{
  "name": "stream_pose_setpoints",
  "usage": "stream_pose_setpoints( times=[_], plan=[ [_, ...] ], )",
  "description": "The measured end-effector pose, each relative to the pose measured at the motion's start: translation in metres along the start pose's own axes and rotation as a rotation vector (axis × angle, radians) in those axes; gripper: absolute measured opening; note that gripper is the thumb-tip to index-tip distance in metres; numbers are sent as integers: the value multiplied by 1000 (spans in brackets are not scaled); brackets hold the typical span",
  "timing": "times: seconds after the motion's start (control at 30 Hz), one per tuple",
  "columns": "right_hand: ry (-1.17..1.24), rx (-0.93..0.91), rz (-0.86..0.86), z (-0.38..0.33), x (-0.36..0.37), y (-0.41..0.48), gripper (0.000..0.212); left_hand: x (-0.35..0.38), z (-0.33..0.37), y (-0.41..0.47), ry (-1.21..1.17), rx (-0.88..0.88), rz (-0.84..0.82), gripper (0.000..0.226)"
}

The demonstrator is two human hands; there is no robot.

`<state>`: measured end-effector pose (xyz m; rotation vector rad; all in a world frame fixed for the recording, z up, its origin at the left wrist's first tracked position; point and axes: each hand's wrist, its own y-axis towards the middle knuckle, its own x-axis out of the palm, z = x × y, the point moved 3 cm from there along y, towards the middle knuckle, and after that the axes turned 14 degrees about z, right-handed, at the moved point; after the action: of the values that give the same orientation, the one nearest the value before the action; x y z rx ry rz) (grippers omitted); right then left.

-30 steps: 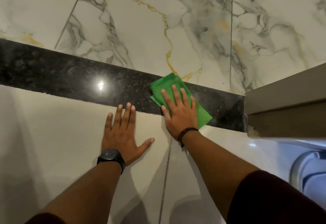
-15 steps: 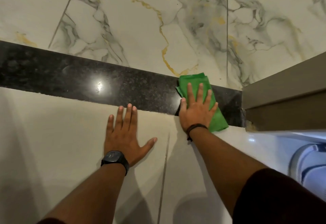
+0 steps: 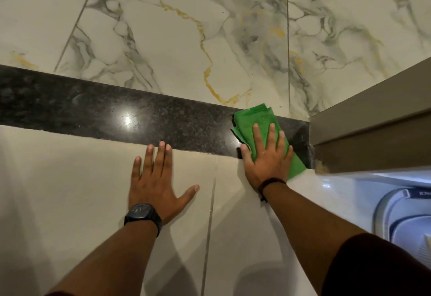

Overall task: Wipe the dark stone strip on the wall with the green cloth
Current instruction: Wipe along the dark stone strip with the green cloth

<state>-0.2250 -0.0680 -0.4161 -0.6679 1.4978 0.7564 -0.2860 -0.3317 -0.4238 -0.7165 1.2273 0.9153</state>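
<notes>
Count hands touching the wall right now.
2. Left hand lies flat on the plain tile below the dark strip; right hand presses the green cloth at the strip's right end.

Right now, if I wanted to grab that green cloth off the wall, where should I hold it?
Probably the top edge of the green cloth, coming down from above. That folded end sticks out past the fingertips of the right hand, which lies flat over the cloth's middle and presses it against the dark stone strip. The lower corner also shows, but it sits tight beside the brown ledge.
</notes>
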Motion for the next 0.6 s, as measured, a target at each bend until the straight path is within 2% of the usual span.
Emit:
stream_pose_setpoints(
  times=[0.17, 0.27, 0.33, 0.4, 0.5, 0.6],
  plan=[
    [114, 18, -46, 2, -11, 7, 68, 1, 0, 0, 0, 6, -8, 107],
    [179, 280, 90, 19, -25, 27, 70, 0, 2, 0, -7, 23, -19, 105],
    [108, 405, 19, 26, -29, 35, 72, -1, 5, 2, -23, 56, -24, 105],
    [95, 419, -76, 26, -30, 43, 65, -5, 13, 7, -42, 116, -20, 105],
    [202, 382, -169, 18, -34, 53, 45, -14, 30, 22, -69, 190, 7, 102],
    [225, 284, -194, 12, -45, 53, 33, -26, 43, 42, -75, 209, 8, 103]
  ],
)
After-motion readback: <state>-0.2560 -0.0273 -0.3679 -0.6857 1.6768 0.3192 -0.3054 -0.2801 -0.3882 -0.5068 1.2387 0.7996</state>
